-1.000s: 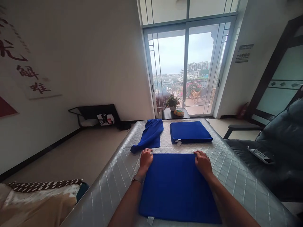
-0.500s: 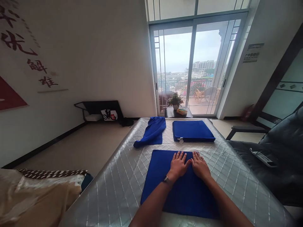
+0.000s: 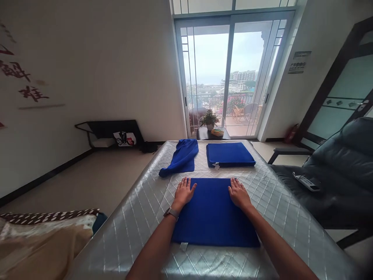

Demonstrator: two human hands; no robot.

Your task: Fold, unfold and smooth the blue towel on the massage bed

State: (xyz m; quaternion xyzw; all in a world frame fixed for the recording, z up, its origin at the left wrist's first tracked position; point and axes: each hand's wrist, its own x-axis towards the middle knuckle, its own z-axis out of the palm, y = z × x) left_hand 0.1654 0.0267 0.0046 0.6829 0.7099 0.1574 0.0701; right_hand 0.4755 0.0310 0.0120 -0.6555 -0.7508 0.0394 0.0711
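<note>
A blue cloth [image 3: 214,217] lies flat in a neat rectangle in front of me, a small white label sticking out at its near left edge. On its far left corner rests my left hand [image 3: 184,193], palm down with the fingers stretched out. My right hand [image 3: 239,193] lies flat on the far right corner, its fingers extended too. Neither hand grips anything. Beyond them, a stack of folded blue cloths [image 3: 230,153] with a white tag sits to the right. To the left is a crumpled blue cloth [image 3: 184,157], loosely spread.
Everything blue lies on a silver quilted mattress [image 3: 140,225]. A black recliner [image 3: 329,182] with a remote [image 3: 305,182] stands on the right. Bedding [image 3: 49,241] is at the lower left. Past the mattress stand a potted plant [image 3: 209,119] and a sliding glass door [image 3: 229,77].
My hands have moved apart from the middle of the cloth, the left one to its left corner, the right one to its right. A label now shows at the near edge. My view has shifted slightly.
</note>
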